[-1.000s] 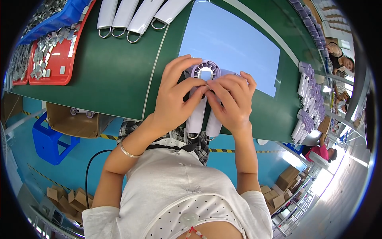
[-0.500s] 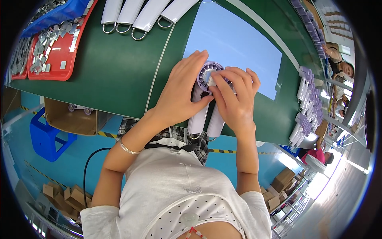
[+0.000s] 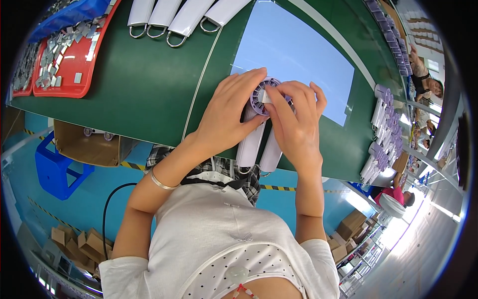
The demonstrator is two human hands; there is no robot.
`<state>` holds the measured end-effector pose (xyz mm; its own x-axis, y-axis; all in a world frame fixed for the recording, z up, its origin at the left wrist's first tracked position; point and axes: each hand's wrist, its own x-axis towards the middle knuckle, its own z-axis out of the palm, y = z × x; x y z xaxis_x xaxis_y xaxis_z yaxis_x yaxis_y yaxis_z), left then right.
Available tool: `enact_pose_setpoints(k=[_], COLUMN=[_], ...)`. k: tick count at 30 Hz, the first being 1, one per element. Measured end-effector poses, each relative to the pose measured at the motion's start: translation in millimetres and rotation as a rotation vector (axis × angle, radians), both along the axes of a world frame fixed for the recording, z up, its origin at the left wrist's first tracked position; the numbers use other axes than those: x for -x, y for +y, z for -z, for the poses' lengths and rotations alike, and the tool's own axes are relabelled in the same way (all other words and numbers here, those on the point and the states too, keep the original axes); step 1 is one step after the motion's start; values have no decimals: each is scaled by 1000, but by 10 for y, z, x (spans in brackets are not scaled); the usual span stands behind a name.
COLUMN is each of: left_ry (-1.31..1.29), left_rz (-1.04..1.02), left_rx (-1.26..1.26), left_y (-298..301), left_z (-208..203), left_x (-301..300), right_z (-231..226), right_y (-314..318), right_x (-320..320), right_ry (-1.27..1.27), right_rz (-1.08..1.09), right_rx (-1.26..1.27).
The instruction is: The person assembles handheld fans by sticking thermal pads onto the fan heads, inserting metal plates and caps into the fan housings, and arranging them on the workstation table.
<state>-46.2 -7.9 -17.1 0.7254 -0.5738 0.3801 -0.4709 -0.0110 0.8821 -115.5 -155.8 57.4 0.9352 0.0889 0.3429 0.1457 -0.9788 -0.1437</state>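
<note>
A handheld fan with a round purple head [image 3: 255,103] and a white handle [image 3: 250,148] lies near the table's front edge, its metal loop toward me. My left hand [image 3: 223,117] curls around the left side of that head, thumb against its lower rim. Thumb and fingertips of my right hand [image 3: 300,127] pinch a small silvery square piece [image 3: 266,97] against the middle of the fan's grille. Beside it on the right is a second white handle [image 3: 271,153], whose upper part is hidden under my right hand.
A light blue sheet [image 3: 298,60] lies beyond my hands on the green table [image 3: 149,89]. At left, a red tray [image 3: 74,89] holds several small metal pieces, below a blue bin [image 3: 74,17]. White handles [image 3: 186,20] lie at the back; purple-headed fans [image 3: 381,129] are grouped at right.
My right fingertips have pressed the silvery piece flatter onto the fan's centre; it looked more tilted before. Both hands have shifted only slightly.
</note>
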Motion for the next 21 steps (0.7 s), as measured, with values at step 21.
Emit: enact_pose_setpoints(k=[21], left_ry=[-12], left_rz=[-50], left_rx=[3], left_y=[-30], left_z=[4], left_x=[25], right_z=[58], right_y=[259], right_x=[-130], right_ry=[9], right_rz=[330], right_rx=[108])
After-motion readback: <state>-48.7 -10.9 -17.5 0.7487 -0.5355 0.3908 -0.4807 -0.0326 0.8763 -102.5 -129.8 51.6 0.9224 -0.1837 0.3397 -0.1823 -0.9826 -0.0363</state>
